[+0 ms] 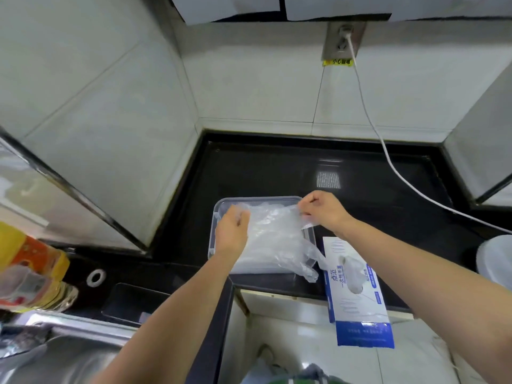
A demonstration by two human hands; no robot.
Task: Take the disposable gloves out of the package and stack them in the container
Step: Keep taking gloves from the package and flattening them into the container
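Observation:
A clear plastic container point(257, 200) stands on the black counter, filled with a stack of thin transparent disposable gloves point(273, 236). My left hand point(232, 231) pinches the top glove at its left edge, over the container's left side. At the container's far right corner my right hand point(321, 210) pinches the same glove's right edge. One glove's fingers hang over the container's near right corner. The blue and white glove package point(357, 295) lies to the right of the container, with its open end over the counter's front edge.
A white cable point(393, 164) runs from a wall socket point(343, 40) across the counter to the right. A white round object point(496, 261) sits at the right edge. At the lower left are a steel sink point(55, 356) and a yellow-orange bottle point(30, 270). Tiled walls enclose the corner.

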